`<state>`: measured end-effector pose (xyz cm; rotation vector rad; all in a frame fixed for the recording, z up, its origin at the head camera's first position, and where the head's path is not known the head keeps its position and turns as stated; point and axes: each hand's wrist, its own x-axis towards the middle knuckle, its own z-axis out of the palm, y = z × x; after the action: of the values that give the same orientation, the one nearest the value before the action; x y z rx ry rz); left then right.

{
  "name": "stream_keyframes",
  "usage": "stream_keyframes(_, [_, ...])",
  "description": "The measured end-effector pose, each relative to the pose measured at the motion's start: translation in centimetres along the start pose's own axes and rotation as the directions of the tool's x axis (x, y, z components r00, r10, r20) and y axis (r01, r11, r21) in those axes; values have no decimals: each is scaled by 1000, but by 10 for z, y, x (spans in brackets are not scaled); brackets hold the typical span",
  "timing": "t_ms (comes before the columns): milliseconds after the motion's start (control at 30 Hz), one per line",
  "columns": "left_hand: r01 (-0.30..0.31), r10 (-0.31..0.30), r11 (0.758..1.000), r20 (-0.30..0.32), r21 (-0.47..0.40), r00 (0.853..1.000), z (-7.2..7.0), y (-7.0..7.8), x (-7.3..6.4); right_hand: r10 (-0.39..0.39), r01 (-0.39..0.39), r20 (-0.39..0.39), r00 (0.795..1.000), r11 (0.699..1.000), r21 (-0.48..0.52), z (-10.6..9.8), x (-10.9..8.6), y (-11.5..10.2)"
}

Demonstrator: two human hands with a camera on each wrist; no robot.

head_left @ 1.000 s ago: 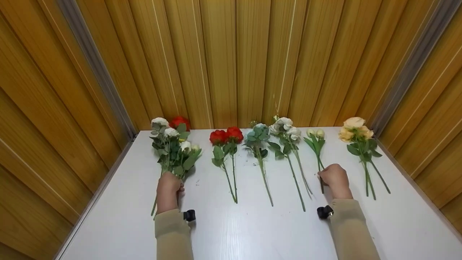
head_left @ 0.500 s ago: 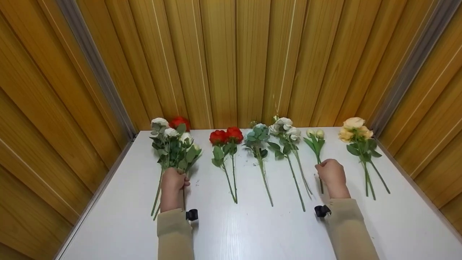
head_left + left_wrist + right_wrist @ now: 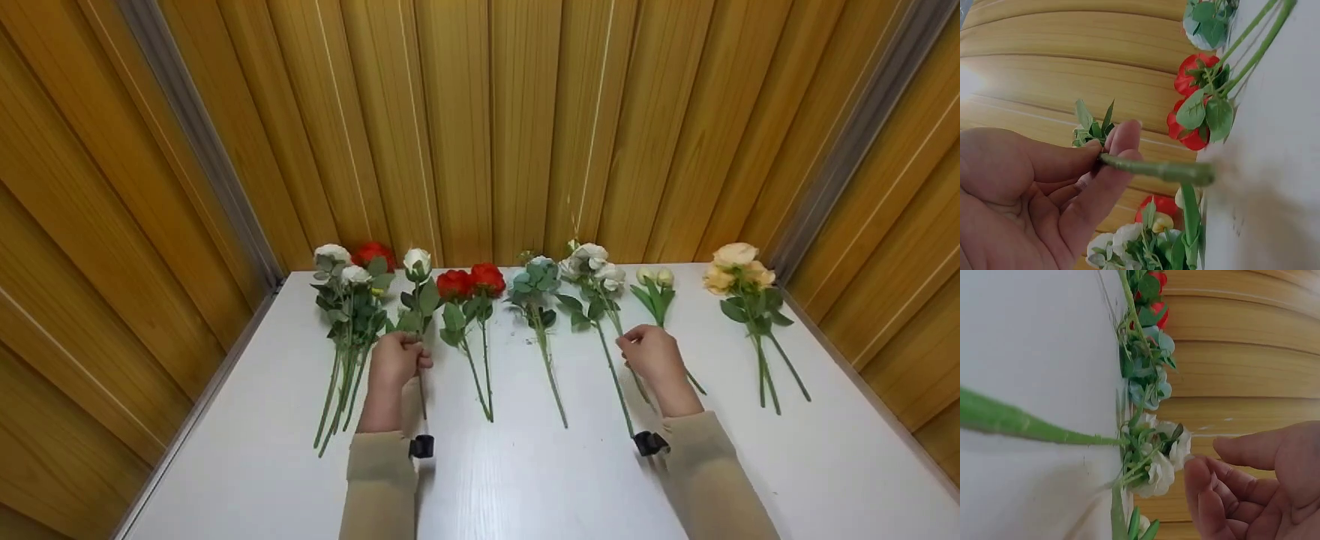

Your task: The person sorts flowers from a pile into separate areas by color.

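Note:
My left hand (image 3: 397, 358) pinches the stem of a white rose (image 3: 417, 262) between thumb and fingers. The bloom points toward the back wall, just right of the left bunch of flowers (image 3: 345, 307). In the left wrist view the cut end of the green stem (image 3: 1168, 171) juts from the fingertips over the table. My right hand (image 3: 652, 360) hovers between the long-stemmed white flowers (image 3: 592, 259) and the pale tulips (image 3: 656, 279). Its thumb and loosely bent fingers stand apart in the right wrist view, with nothing between them.
Red flowers (image 3: 486, 279) and a blue-green flower (image 3: 536, 277) lie in the middle of the white table (image 3: 517, 480). Peach flowers (image 3: 739, 262) lie at the far right. A wood-panelled wall (image 3: 517, 135) rises behind the table.
My left hand has drawn the white rose out of the left bunch and moved right. My right hand has let go of the tulips and moved left; their stem now slants right.

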<state>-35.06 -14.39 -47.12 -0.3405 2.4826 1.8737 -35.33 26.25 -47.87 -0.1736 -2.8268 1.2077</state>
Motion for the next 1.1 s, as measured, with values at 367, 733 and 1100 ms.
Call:
stream_keyframes(367, [-92, 111, 985, 125, -149, 986, 47, 14, -9, -158, 133, 116, 981, 970, 202, 56, -22, -39])
stream_keyframes(733, [-149, 210, 961, 266, -233, 941, 97, 17, -30, -350, 157, 335, 875, 859, 487, 103, -58, -65])
stream_keyframes(1100, [-192, 197, 980, 243, -45, 950, 88, 15, -25, -314, 116, 300, 901, 840, 529, 97, -50, -61])
